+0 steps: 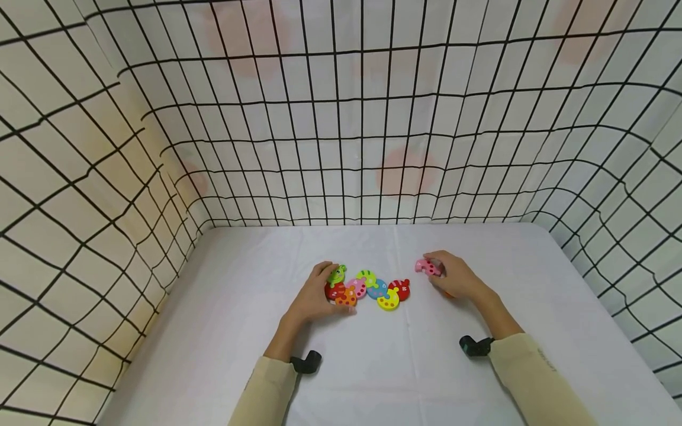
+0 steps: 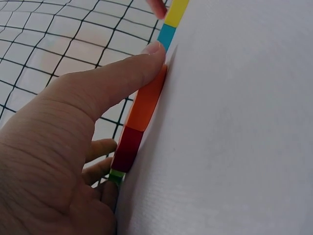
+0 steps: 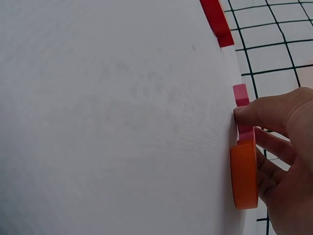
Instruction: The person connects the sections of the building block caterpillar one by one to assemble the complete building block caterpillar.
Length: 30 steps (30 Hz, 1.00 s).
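Note:
On the white table lies a row of joined caterpillar puzzle pieces, with a green face piece (image 1: 337,274) at its left end. Red, orange (image 1: 347,297), pink, green, blue (image 1: 377,289) and yellow pieces follow, up to a red piece (image 1: 402,289). Around the left end my left hand (image 1: 310,297) holds the pieces, thumb along the near edge and fingers by the face. Right of the row, my right hand (image 1: 460,278) pinches a spotted pink puzzle piece (image 1: 426,266), apart from the row. An orange piece (image 3: 243,176) stands beside it, mostly hidden under that hand in the head view.
A black wire grid (image 1: 362,136) over white cloth surrounds the back and both sides of the white table (image 1: 367,367). Each wrist wears a small black camera, one near the left sleeve (image 1: 308,362) and one near the right (image 1: 474,346).

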Tool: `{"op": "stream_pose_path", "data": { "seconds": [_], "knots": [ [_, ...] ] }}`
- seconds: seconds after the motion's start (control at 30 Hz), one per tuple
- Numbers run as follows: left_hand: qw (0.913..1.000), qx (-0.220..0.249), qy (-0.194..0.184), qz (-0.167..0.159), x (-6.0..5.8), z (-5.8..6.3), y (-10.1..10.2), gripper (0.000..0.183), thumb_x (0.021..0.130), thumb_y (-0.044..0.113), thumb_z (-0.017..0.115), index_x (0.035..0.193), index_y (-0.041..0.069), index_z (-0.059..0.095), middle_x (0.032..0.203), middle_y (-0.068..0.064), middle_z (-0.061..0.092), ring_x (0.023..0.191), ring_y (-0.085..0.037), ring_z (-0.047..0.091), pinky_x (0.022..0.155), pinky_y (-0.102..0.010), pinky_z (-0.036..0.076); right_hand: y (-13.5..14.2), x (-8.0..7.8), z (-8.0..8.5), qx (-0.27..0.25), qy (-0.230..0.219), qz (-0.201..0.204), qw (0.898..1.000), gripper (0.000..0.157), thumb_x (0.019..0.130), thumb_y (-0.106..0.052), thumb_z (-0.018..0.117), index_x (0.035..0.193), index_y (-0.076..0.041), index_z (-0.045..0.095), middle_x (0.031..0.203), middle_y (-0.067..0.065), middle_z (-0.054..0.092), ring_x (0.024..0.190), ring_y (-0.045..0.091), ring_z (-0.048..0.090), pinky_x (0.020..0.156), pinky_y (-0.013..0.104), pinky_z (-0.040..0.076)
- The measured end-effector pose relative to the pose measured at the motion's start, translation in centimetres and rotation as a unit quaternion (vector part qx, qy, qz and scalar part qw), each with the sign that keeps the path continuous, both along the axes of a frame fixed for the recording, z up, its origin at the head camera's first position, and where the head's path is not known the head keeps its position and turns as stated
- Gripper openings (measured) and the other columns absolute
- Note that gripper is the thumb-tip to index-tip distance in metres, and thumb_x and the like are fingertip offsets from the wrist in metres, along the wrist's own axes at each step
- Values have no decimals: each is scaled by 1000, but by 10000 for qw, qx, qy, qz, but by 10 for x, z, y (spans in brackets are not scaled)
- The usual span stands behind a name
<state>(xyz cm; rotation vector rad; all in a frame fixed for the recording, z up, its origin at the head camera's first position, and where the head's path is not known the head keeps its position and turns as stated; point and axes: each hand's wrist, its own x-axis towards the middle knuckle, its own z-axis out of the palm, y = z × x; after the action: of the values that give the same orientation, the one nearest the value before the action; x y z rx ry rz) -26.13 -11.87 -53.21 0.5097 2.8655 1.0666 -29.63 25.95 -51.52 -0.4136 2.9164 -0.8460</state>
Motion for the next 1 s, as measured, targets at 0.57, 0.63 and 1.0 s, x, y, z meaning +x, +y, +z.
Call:
{"op": "stream_pose_path", "data": {
  "seconds": [0.57,0.63,1.0],
  "knots": [
    [9998,-4,52,-171,-2,1,-1,116,64,60,92,158,14,40,162,-5,36,146,-27,43,119,-49,41,2,9,2,-394,154,-335,9985,53,95,-19,73,144,-9,57,106,11,63,97,26,55,78,33,49],
    [9999,-13,62,-140,-2,1,-1,116,64,60,92,158,15,41,162,-4,36,146,-26,44,119,-49,42,2,12,3,-448,235,-402,9979,52,95,-21,72,143,-9,57,106,10,63,96,25,55,76,32,49],
    [9999,41,3,-134,0,2,-2,112,65,59,92,157,17,43,162,-7,36,146,-29,43,118,-52,41,-4,30,7,-685,426,-567,9951,49,93,-20,76,139,-10,62,102,9,63,89,23,57,67,26,53]
  ]
}}
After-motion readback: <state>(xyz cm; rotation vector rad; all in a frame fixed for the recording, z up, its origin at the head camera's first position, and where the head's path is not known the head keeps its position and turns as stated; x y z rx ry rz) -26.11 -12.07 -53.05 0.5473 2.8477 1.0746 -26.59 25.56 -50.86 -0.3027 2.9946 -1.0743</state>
